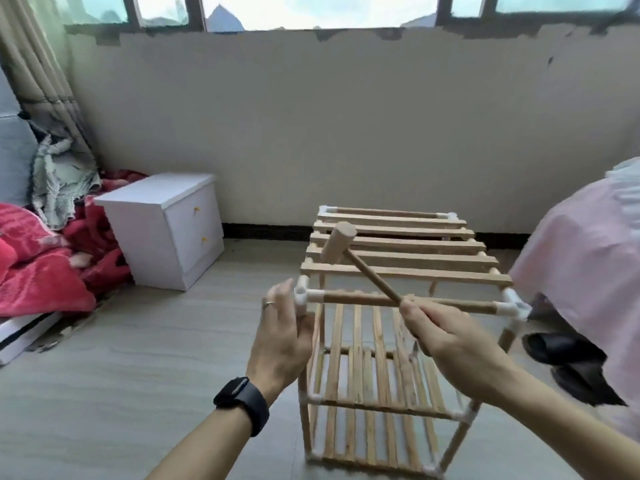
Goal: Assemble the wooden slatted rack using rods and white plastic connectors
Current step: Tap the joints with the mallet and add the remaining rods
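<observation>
A wooden slatted rack (398,258) with three shelves stands upright on the floor, its rods joined by white plastic corner pieces. The person's right hand (450,344), at the rack's near top edge, is curled around the thin handle of a wooden mallet (341,242). The mallet head hangs above the top slats, and its handle crosses the near top rod (360,299). The left hand (280,341), fingers straight and together, lies flat against the rack's near left post, just below a white connector (302,292). A black watch (244,405) is on that wrist. Both hands hide part of the middle shelf. Left of the rack stands a small white bedside cabinet (166,230), and beyond it a crumpled red blanket (41,271). To the rack's right is something draped in pink cloth (588,254), with a black shoe (561,351) below it. The floor (138,393) is pale grey planking. Behind the rack are a plain beige wall (311,116) topped by windows (311,8) and, far left, a curtain (31,64).
</observation>
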